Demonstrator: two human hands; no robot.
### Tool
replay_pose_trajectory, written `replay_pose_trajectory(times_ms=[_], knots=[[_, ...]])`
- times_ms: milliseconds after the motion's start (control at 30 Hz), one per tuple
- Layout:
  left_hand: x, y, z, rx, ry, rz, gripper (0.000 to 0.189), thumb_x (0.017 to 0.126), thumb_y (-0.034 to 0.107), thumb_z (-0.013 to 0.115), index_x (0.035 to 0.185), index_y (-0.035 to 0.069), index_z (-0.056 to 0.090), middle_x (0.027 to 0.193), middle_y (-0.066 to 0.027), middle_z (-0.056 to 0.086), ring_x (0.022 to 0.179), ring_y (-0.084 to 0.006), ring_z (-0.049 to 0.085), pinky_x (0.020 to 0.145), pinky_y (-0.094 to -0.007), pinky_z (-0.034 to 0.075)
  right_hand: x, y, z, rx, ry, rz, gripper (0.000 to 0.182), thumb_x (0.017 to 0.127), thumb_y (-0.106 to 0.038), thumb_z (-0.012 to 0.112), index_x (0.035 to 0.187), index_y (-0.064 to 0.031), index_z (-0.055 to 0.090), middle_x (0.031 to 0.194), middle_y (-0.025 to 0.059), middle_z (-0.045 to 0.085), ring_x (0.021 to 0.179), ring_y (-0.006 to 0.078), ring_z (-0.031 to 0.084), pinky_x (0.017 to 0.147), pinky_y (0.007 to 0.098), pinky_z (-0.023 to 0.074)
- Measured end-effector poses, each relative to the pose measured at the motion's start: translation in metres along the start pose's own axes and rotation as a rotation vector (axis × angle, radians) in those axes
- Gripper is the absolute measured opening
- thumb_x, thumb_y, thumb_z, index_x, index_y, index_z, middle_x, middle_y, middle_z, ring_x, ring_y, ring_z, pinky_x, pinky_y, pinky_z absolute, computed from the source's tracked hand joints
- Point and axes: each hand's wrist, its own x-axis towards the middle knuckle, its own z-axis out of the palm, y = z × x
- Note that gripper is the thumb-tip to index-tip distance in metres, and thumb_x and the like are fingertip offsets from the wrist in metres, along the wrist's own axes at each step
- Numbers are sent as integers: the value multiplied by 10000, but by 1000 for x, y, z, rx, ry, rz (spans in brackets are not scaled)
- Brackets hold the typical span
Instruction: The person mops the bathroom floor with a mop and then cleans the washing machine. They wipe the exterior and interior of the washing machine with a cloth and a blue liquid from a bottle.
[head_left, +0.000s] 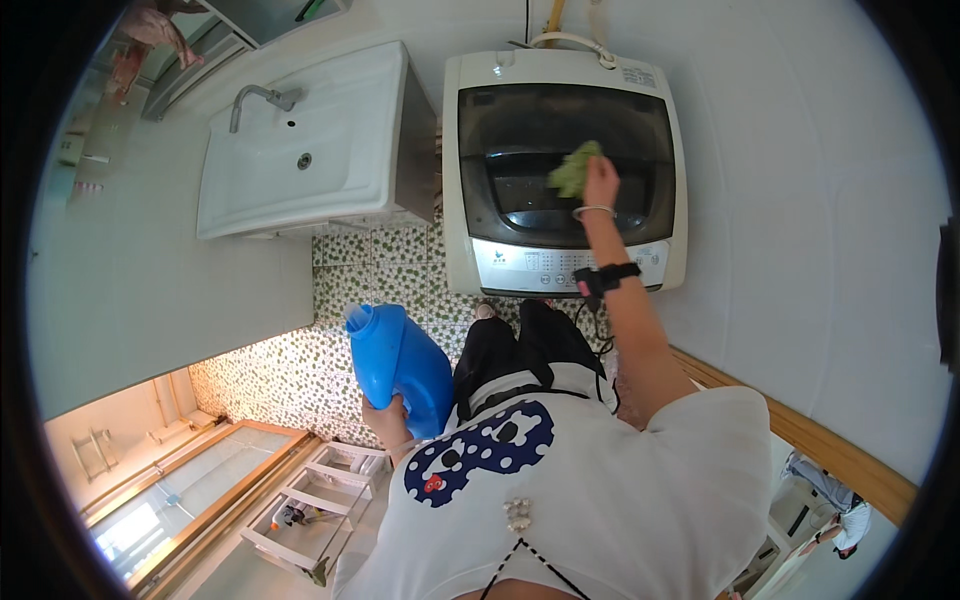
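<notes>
My right hand (602, 182) grips a crumpled green cloth (576, 171) over the dark see-through lid (517, 120) of a top-loading washing machine (452, 180). Whether the cloth touches the lid I cannot tell. The lid is down, and a silver control panel (517, 264) with buttons runs along its near side. Low at my left side, my left hand (386, 421) holds a large blue plastic jug (420, 360) by its handle. The jug's mouth (360, 319) points up and away, with a translucent piece at it.
A white washbasin (255, 187) with a metal faucet (262, 97) stands left of the machine. Patterned tiles (375, 255) cover the floor. A white rack (307, 517) is behind me on the left. Beyond the doorway at lower right is another person (851, 517).
</notes>
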Motion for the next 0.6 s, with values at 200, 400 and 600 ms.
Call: replay_pose_trajectory(times_ms=[200, 400, 600], knots=[[4, -7, -5, 41, 27, -1, 240, 594, -36, 558, 826, 5, 512, 577, -56, 500, 390, -118, 428, 351, -235, 329, 18, 28, -73, -1178, 132, -244, 365, 814, -190, 561, 1131, -27, 479, 1031, 226, 506, 977, 359, 490, 823, 431, 407], [7, -12, -20, -2, 61, -16, 217, 588, -26, 551, 800, 7, 517, 569, -53, 496, 390, -110, 424, 353, -228, 320, -4, 60, 13, -1534, -13, -291, 210, 816, -147, 491, 986, -23, 489, 1027, 228, 484, 910, 336, 481, 812, 465, 374], [8, -24, -30, -5, 138, 18, 189, 594, -23, 555, 776, 6, 513, 552, -53, 489, 381, -109, 428, 346, -230, 318, -57, 62, 108, -1396, -321, -343, 236, 781, -102, 543, 1008, -43, 523, 1051, 284, 474, 977, 415, 500, 799, 453, 453]])
